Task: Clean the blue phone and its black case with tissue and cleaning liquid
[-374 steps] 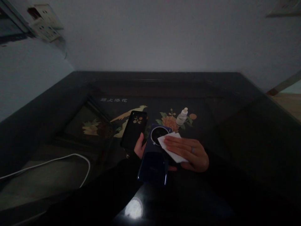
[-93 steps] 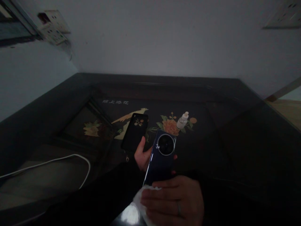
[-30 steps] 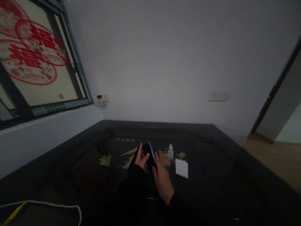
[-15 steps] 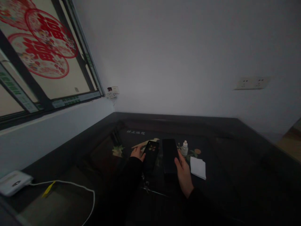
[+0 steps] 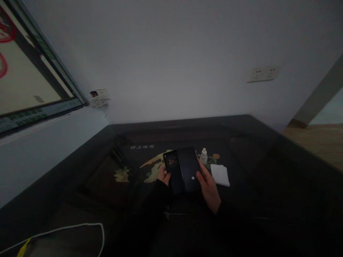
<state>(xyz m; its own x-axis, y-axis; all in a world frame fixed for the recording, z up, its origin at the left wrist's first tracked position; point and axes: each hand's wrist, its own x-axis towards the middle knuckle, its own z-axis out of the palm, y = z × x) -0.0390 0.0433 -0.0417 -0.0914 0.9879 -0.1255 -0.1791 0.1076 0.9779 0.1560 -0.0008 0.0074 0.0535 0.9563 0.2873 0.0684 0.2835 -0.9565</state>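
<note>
My left hand grips the left edge of a black phone, with the thumb on its face. Orange flower shapes show on the upper part of that face. My right hand is closed on the right side of a wider, flat black phone-like slab, thumb on top. A small pale round spot shows low on the slab; I cannot tell whether it is a mark or a reflection. The two dark pieces lie edge to edge above the table, tilted alike, touching or slightly overlapping.
A small white-capped bottle stands beyond my right hand, with white paper sheets to its right. The dark glossy table bears printed flowers. A white cable with a yellow tag crosses the lower left.
The phone and the slab, apart before, have come together side by side. The slab has tilted and a pale spot now shows on it. My view has turned right.
</note>
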